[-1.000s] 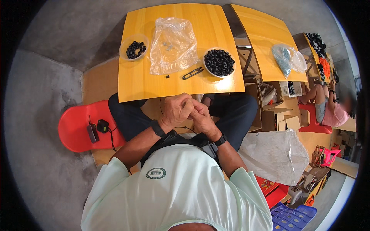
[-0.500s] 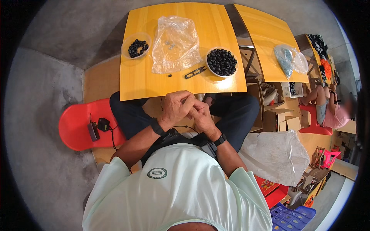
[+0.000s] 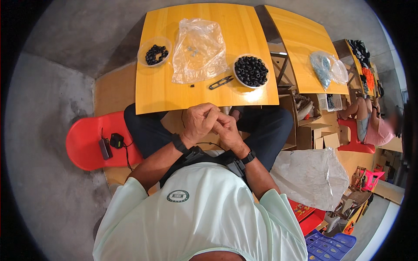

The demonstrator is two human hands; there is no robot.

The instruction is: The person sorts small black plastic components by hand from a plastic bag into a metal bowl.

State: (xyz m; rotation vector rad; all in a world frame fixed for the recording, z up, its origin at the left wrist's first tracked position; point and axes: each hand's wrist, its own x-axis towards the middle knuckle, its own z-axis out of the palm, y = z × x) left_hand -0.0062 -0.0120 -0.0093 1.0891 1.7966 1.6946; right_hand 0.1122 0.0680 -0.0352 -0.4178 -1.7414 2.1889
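My left hand (image 3: 198,124) and right hand (image 3: 229,135) meet with fingers curled, on what I cannot tell, apparently at fine work calling next for a steady pinch, with, on the table (image 3: 174,98) beyond, snips (image 3: 227,80) and black beads (image 3: 251,70) in a bowl (image 3: 250,87).

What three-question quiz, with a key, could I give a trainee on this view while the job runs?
1. True or false: the left hand and right hand are touching each other.

2. Fill the blank: the emptier plastic bowl of black beads sits toward the ____ side of the yellow table.

3. Multiple choice: where do the thread snips lie?
A) In the left hand
B) Inside the fuller bowl
C) On the yellow table, beside the fuller bowl

Key:
1. True; whether anything is held between the fingers is hidden.
2. Left.
3. C.
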